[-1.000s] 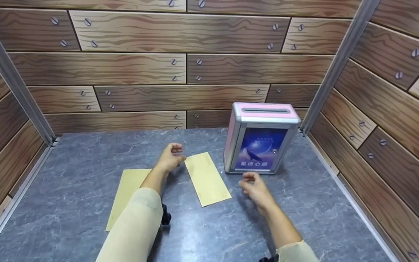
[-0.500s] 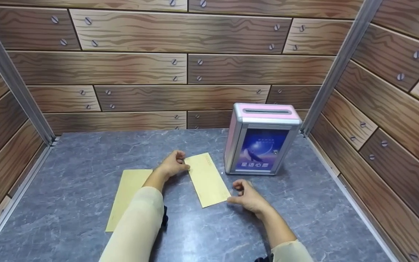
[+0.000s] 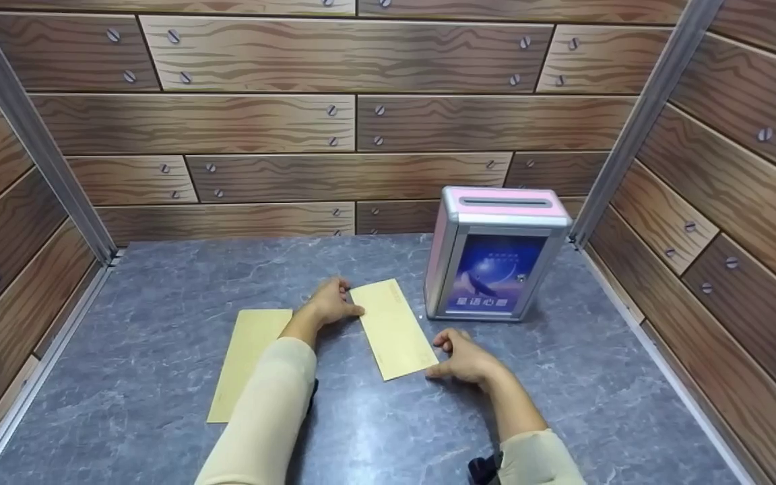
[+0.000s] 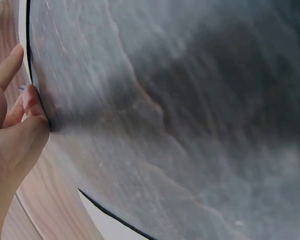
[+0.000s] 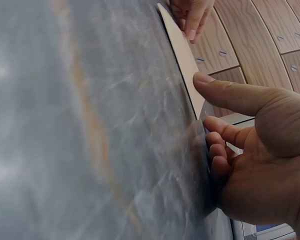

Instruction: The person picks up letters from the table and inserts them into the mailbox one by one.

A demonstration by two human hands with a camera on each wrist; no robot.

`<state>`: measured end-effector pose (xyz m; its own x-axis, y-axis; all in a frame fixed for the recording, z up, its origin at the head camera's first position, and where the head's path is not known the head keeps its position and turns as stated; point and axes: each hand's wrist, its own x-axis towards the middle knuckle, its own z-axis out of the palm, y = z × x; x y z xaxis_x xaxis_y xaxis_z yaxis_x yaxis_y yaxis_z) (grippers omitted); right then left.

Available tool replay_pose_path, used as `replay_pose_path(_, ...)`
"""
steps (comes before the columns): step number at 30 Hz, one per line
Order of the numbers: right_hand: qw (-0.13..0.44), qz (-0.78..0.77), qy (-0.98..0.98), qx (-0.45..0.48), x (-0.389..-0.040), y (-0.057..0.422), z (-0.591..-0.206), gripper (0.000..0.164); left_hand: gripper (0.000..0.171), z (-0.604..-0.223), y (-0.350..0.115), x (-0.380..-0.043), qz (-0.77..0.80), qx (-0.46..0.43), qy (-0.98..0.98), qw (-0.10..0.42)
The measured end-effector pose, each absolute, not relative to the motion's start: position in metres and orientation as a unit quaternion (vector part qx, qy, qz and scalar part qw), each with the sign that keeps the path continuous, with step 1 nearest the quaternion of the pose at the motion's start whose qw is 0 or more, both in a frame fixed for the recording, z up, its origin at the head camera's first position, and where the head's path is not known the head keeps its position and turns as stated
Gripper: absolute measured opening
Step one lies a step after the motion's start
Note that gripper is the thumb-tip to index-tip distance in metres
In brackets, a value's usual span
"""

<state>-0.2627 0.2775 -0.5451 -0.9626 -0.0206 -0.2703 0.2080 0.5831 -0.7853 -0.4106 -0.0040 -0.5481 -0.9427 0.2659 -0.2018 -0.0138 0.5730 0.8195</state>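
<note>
While the envelope (image 3: pixel 396 331) near the box (image 3: pixel 498 273) lies on the table (image 3: pixel 139 377), my left hand (image 3: pixel 328 302) is at its far left edge and my right hand (image 3: pixel 467 362) at its near right corner, thumbs spread from fingers, no pinch. Guessing I'm lining up a grab, so next calls for nipping it properly.

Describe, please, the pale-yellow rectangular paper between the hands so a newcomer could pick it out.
On the grey marbled tabletop, find the upright pink box with silver metal edges. The flat, pale-yellow rectangular paper lies slanted to its front left. Unlike the similar yellow paper partly hidden by the cream left sleeve, it lies between the left hand and the right hand.
</note>
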Motion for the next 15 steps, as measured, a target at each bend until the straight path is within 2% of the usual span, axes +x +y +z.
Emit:
replay_pose_path(6,0.097,-0.391,0.914,0.041,-0.2639,0.2712,-0.5459,0.045,0.065,-0.5428,-0.0014,-0.4098,0.399,0.092,0.9,0.152)
replay_pose_path(15,0.079,-0.36,0.929,0.039,-0.2626,0.2675,-0.5479,0.045,0.064,-0.5381,-0.0046,-0.4114,0.371,0.104,0.908,0.163)
